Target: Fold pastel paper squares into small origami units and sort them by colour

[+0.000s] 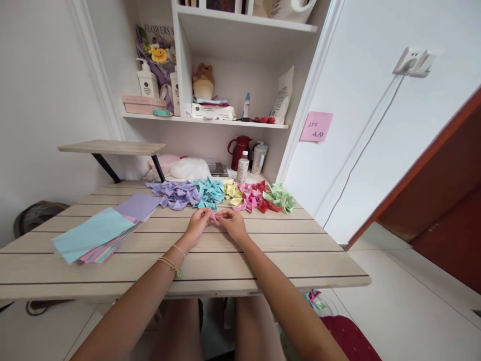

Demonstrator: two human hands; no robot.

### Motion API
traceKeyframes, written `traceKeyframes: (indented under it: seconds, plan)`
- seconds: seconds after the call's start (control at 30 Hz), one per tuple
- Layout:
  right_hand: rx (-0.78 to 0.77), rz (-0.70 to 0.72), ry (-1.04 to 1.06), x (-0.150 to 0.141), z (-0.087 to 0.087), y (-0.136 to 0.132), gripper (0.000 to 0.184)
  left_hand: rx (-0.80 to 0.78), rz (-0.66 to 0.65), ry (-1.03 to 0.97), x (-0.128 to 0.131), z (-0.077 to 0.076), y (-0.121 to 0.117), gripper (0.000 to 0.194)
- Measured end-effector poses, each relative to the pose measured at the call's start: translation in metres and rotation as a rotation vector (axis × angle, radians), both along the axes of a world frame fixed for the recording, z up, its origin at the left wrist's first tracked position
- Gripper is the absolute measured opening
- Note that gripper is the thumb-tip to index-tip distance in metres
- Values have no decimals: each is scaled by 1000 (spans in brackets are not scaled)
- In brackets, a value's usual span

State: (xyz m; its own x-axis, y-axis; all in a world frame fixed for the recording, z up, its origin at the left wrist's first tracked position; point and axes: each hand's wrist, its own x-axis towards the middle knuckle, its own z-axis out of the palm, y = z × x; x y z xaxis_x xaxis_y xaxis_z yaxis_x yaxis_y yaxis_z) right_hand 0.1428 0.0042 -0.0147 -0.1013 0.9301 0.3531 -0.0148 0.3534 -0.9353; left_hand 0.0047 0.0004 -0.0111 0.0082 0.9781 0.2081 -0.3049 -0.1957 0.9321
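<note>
Both my hands meet over the middle of the wooden table (263,250). My left hand (198,224) and my right hand (233,223) pinch a small pink folded paper piece (214,217) between their fingertips, just above the tabletop. Right behind them lies a row of folded paper pieces sorted by colour: purple (173,193), blue (208,192), yellow (233,192), pink (249,196), red (265,197) and green (281,197). A stack of flat coloured paper sheets (95,234), light blue on top, lies to the left, with a purple sheet (140,205) beside it.
A white shelf unit (210,120) stands behind the table with bottles, a plush toy and boxes. A dark red jug (239,150), a small bottle (243,167) and a tumbler (259,157) sit at the table's back. A raised side shelf (110,147) stands at left. A pink note (316,126) sticks on the wall.
</note>
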Motion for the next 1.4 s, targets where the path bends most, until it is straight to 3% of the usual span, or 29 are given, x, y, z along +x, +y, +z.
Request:
traceKeyframes:
  seconds: [0.17,0.27,0.43,0.63,0.77,0.97,1.17,1.27,1.4]
  plan:
    - [-2,-73,25,4,1,3,36,-22,66,-95,-2,-1,2,31]
    - [16,-90,-68,5,0,2,49,-29,46,-105,-2,-1,1,32]
    - [31,-123,-98,5,-2,3,40,-49,-3,-61,1,0,-2,31]
    - [-11,-42,-59,9,-3,4,33,-44,-40,66,1,-1,-1,31]
    - [-5,-49,-98,9,-3,4,35,-53,-5,73,-2,-4,3,29]
    - [85,-78,-152,11,1,1,27,-100,87,-21,-6,-3,4,43]
    - [90,-79,-248,11,2,-2,25,-122,35,69,-4,-6,7,41]
    - [102,-188,-240,15,1,1,28,-116,14,111,-4,-9,7,43]
    - [111,-488,-138,33,1,9,38,-125,9,147,-6,-11,8,47]
